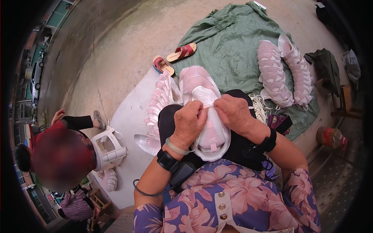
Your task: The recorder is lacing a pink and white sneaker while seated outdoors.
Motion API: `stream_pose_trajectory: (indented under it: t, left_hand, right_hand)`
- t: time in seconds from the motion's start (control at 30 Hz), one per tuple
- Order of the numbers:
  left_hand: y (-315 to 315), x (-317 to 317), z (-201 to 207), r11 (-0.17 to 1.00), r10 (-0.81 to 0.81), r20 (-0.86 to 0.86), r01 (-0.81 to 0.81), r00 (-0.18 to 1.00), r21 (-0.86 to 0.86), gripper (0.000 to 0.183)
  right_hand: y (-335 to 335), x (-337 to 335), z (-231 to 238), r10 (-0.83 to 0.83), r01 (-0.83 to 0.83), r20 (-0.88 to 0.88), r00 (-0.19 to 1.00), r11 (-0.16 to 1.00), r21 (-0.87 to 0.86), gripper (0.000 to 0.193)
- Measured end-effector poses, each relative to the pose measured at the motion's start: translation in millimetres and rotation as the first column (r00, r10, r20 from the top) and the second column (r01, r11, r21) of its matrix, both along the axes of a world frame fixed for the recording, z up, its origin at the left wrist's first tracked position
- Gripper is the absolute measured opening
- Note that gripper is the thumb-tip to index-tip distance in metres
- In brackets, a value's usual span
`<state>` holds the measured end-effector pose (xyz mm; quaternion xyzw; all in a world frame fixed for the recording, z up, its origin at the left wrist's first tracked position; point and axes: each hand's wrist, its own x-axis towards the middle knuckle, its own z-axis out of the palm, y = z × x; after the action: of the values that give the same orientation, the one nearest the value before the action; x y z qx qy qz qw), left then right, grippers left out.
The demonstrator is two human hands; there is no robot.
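Observation:
A pink and white shoe upper (pixel 211 128) lies across my lap, its pull tab toward me and more pink uppers (pixel 196 73) stacked beyond it. Over its tongue opening, my left hand (pixel 190 121) is closed in a pinch. My right hand (pixel 236 117) pinches from the other side, close to the left. A short stretch of white shoelace (pixel 208 105) runs between the fingers; the fingertips partly hide it. Beside my right knee rests a bundle of loose white laces (pixel 259 106).
Fanned uppers (pixel 158 101) lie left of my lap; two more rows (pixel 275 73) rest on a green sheet (pixel 233 46) at right. Red slippers (pixel 182 52) stand ahead. A person (pixel 62 151) sits at left near a white stool (pixel 110 149). A plastic jug (pixel 328 136) stands right.

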<state>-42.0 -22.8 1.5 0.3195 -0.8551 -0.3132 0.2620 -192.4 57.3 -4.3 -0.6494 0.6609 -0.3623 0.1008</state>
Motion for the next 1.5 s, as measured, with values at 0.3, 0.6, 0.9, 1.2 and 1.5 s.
stream_pose_trajectory:
  t: [0.3, 0.6, 0.9, 1.2, 1.5]
  left_hand:
    - [1, -1, -2, 0.999, 0.038, -0.013, -0.038, 0.999, 0.018, 0.012]
    - [1, -1, -2, 0.991, 0.067, -0.036, -0.063, 0.997, 0.114, 0.011]
    - [3, 1, -5, 0.997, 0.040, -0.066, -0.036, 0.997, 0.072, 0.010]
    - [4, 8, -2, 0.968, 0.052, -0.014, -0.048, 0.999, 0.246, 0.017]
    - [8, 11, 0, 0.955, 0.027, -0.042, -0.013, 0.999, 0.297, 0.019]
  right_hand:
    - [-4, 0, 1, 0.024, -0.023, -0.005, 1.000, 0.999, 0.037, 0.007]
    - [-6, 1, -1, 0.037, -0.037, 0.014, 0.999, 0.999, 0.030, 0.007]
    - [-5, 1, -6, 0.058, -0.059, 0.102, 0.993, 0.998, 0.009, 0.005]
    - [4, 1, 3, -0.019, -0.015, 0.278, 0.960, 0.993, 0.117, 0.016]
    - [3, 2, -7, -0.028, -0.013, 0.248, 0.968, 0.987, 0.162, 0.007]
